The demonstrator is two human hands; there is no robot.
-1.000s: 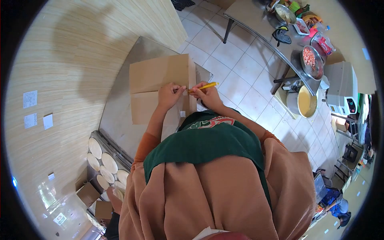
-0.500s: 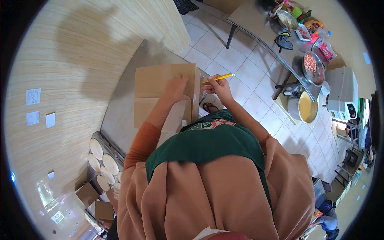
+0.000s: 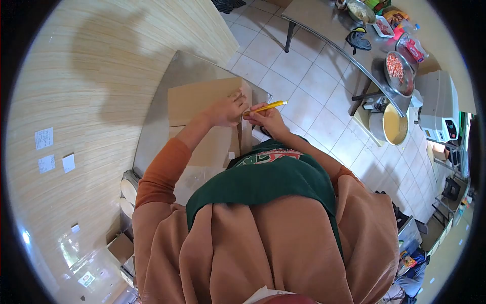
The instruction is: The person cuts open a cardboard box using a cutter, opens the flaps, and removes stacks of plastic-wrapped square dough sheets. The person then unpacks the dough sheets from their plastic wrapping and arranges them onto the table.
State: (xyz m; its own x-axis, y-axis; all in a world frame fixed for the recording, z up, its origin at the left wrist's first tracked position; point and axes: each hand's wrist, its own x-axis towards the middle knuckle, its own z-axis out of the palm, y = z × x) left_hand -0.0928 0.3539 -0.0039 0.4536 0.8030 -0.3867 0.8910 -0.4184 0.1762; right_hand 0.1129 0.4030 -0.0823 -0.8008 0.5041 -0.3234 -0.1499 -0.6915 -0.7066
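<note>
A brown cardboard box (image 3: 197, 101) lies with its flaps closed on a grey metal table (image 3: 157, 101). My left hand (image 3: 230, 110) rests at the box's right part, its fingers spread a little over the top near the edge. Just right of it, my right hand (image 3: 264, 117) holds a yellow cutter or pen (image 3: 271, 106) between thumb and fingers, with its near end by the box's right edge. A small white label (image 3: 231, 155) is on the box's lower right part.
Across the tiled floor (image 3: 314, 96), a steel table (image 3: 324, 25) bears bowls, a tray and packets. Beside it stand a pot of yellow liquid (image 3: 395, 125) and a white machine (image 3: 435, 106). Round pale discs (image 3: 128, 191) are at the lower left. A person (image 3: 410, 278) is at the lower right.
My right hand has come back left to the box edge with the yellow tool. My left hand has shifted right toward that edge. Less of the pale discs shows.
</note>
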